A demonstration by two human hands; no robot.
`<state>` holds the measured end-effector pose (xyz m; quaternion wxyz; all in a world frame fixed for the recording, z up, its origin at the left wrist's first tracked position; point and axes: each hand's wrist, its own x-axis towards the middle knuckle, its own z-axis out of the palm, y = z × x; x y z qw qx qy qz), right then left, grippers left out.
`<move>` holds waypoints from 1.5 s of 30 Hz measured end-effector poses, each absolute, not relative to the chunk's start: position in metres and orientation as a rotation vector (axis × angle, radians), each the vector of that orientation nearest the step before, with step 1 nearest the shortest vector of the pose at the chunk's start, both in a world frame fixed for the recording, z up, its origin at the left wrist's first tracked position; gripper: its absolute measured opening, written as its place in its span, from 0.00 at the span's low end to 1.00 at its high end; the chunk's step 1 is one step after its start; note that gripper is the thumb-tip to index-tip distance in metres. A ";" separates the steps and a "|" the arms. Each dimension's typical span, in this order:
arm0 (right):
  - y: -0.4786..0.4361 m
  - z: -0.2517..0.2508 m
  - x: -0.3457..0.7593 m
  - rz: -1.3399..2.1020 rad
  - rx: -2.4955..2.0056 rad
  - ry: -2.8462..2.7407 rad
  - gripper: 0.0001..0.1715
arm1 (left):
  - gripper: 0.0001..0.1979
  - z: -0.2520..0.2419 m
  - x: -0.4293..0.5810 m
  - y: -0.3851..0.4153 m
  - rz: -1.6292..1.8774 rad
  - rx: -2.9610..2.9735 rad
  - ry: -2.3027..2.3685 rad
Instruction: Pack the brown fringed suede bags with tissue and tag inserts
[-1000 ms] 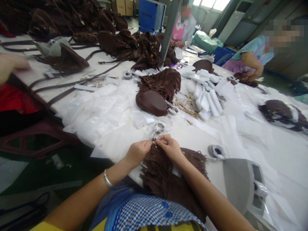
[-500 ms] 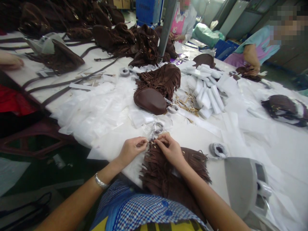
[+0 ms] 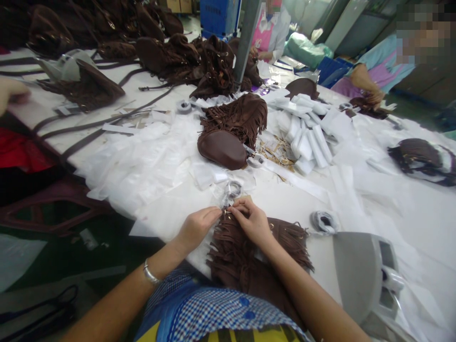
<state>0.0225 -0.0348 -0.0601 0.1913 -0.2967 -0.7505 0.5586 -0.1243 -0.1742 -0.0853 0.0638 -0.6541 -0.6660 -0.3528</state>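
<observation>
A brown fringed bag (image 3: 249,259) lies on the white table's near edge in front of me. My left hand (image 3: 196,225) and my right hand (image 3: 251,221) meet at its top edge, fingers pinched together on a small metal fitting of the bag. A silver bangle (image 3: 150,274) circles my left wrist. Just beyond my fingertips lies a small wrapped metal ring (image 3: 233,188).
Another brown fringed bag (image 3: 231,130) lies mid-table amid white wrapping sheets (image 3: 142,156) and folded white packets (image 3: 306,142). More brown bags (image 3: 199,61) pile at the back left. A grey tape dispenser (image 3: 363,273) stands at my right. Two other people work at the far side; another hand (image 3: 10,92) shows at the left.
My left hand has moved back to the right to meet my right hand at the bag's top edge. The view has hardly shifted.
</observation>
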 end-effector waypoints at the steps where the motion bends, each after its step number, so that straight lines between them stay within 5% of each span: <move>1: -0.035 -0.060 0.022 1.563 -0.840 -2.110 0.08 | 0.13 -0.085 -0.124 -0.173 -1.042 -1.988 -2.015; 12: -0.035 -0.060 0.023 1.591 -0.848 -2.080 0.09 | 0.04 -0.082 -0.131 -0.167 -1.126 -1.953 -2.185; 19: -0.036 -0.059 0.023 1.595 -0.835 -2.054 0.09 | 0.09 -0.085 -0.133 -0.174 -1.320 -1.973 -2.195; 26: -0.036 -0.060 0.022 1.569 -0.831 -2.074 0.08 | 0.12 -0.086 -0.129 -0.176 -1.138 -1.998 -2.065; 36: -0.037 -0.061 0.022 1.549 -0.824 -2.084 0.08 | 0.11 -0.077 -0.130 -0.165 -1.028 -2.070 -2.094; 45: -0.037 -0.060 0.023 1.564 -0.815 -2.061 0.08 | 0.07 -0.081 -0.133 -0.166 -1.262 -2.025 -2.222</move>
